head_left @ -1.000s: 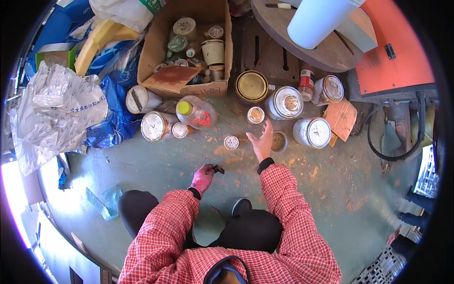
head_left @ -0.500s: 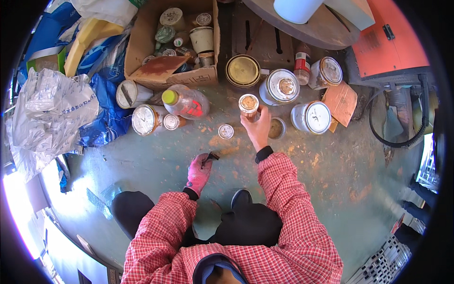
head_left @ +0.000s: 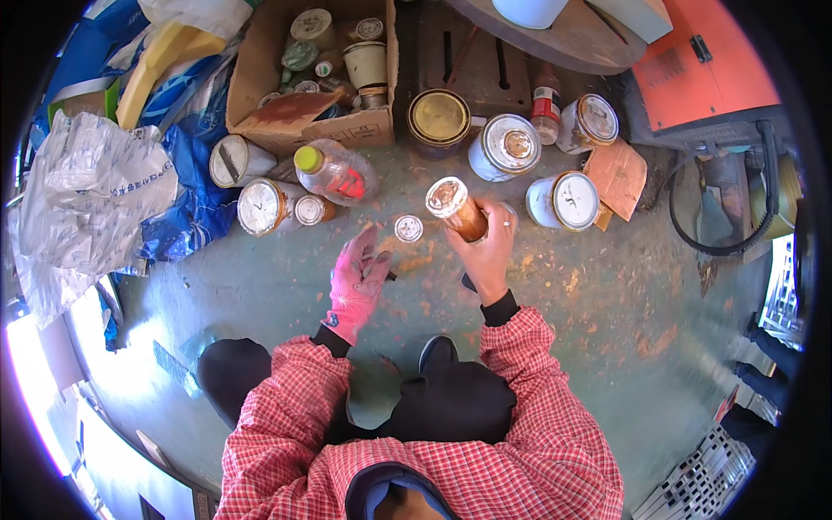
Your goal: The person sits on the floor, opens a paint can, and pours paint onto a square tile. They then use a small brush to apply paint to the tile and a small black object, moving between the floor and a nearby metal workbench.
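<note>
My bare right hand [head_left: 488,245] is wrapped round a jar [head_left: 471,223] of orange-brown contents with a white, stained lid. It holds the jar tilted, lid up and to the left, above the floor. My left hand [head_left: 354,282], in a pink glove, is low on the left with thumb and forefinger apart. A small black tool [head_left: 392,276] sticks out beside its thumb, seemingly kept in the lower fingers; its kind is hidden. Between the hands a small round white lid or lidded pot [head_left: 408,229] sits on the floor.
Paint cans [head_left: 509,148] stand at the back right, by a flat cardboard piece [head_left: 626,178]. A yellow-capped bottle [head_left: 340,173] and more cans [head_left: 261,206] are at the left. Behind are a carton [head_left: 338,134] of jars, plastic sheeting [head_left: 100,195] and an orange machine [head_left: 693,65].
My right hand has brought the jar nearer and tilted it, turning it so that its side shows. My left hand has moved forward and its fingers have spread.
</note>
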{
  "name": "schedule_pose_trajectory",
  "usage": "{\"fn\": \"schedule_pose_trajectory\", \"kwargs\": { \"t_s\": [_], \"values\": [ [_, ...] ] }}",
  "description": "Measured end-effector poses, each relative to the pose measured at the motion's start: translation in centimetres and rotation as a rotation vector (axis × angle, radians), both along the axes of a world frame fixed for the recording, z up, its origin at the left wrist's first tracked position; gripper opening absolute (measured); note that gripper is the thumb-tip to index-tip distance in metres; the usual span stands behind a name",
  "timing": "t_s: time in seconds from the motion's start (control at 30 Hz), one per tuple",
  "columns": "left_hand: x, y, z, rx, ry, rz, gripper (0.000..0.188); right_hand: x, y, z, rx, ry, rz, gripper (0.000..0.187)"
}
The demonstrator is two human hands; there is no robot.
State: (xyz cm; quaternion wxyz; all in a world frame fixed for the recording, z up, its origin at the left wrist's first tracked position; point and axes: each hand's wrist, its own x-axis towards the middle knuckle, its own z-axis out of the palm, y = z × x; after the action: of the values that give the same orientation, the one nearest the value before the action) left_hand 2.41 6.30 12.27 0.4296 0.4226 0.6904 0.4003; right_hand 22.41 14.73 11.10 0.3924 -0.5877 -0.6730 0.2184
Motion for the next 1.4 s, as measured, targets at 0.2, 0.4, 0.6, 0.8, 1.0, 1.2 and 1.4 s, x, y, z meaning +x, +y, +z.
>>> {"fn": "schedule_pose_trajectory", "kwargs": {
  "t_s": [0.2, 0.4, 0.6, 0.8, 1.0, 1.2, 1.4],
  "values": [
    [0.4, 2.9, 6.5, 0.158, 0.396, -0.282, 0.070, -0.6, -1.5, -0.3, -0.184, 0.211, 0.197, 0.057],
    [-0.1, -0.6, 4.8, -0.030, 0.329, -0.324, 0.066, -1.6, -0.5, -5.6, -0.285, 0.391, 0.079, 0.056],
    [-5.6, -1.8, -0.9, -0.172, 0.314, 0.156, 0.064, -3.2, 4.4, -9.6, -0.260, 0.312, 0.006, 0.052],
    [-5.9, -0.3, 0.5, -0.132, 0.340, 0.180, 0.068, -2.4, 6.3, -14.3, -0.293, 0.241, -0.028, 0.050],
    [-6.1, 0.7, 1.8, 0.026, 0.285, 0.263, 0.078, -0.9, 2.8, -13.0, -0.313, 0.270, 0.061, 0.077],
    [-7.3, 4.1, 7.7, 0.135, 0.240, 0.281, 0.075, 6.3, -1.6, -9.9, -0.655, 0.320, 0.185, 0.056],
    [-9.7, 5.4, 16.1, 0.209, 0.294, 0.265, 0.063, 7.9, 2.3, 0.8, -0.640, 0.315, 0.254, 0.029]
  ]
}}
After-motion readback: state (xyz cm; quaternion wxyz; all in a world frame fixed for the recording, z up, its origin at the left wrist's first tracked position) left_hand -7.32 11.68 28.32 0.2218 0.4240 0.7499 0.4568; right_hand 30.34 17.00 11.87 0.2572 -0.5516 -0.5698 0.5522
